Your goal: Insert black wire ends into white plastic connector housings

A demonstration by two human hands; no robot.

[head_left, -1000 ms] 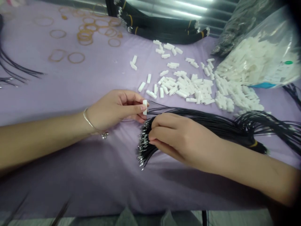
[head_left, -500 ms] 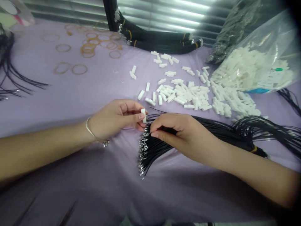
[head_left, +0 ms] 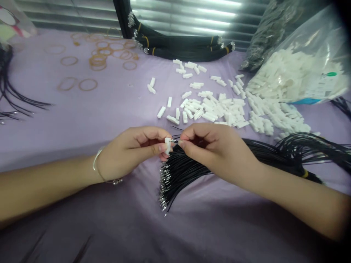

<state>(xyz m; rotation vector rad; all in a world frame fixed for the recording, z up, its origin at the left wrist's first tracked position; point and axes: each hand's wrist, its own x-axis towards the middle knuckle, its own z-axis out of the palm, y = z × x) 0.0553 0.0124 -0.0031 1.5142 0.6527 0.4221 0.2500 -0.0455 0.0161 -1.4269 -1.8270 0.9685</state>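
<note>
Between the thumb and fingers of my left hand (head_left: 137, 148) is a small white plastic connector housing (head_left: 167, 145), held upright. My right hand (head_left: 216, 146) pinches a black wire just behind its silvery metal terminal (head_left: 173, 140). The terminal's tip is at the housing's right side, near its upper end; whether it has entered cannot be made out. Below both hands lies a bundle of black wires (head_left: 189, 160), their metal terminals fanned out at the left end. Part of this bundle is hidden by my right hand.
Many loose white housings (head_left: 214, 107) lie behind my hands, beside a clear plastic bag (head_left: 304, 73) full of more. Rubber bands (head_left: 98, 60) are scattered at the back left. Tied black wire bundles (head_left: 181, 47) lie along the back edge, and more wires (head_left: 16, 87) sit at far left.
My right hand has picked a wire from the bundle and brought its terminal up against the housing. My left hand still holds the housing, slightly lower in view.
</note>
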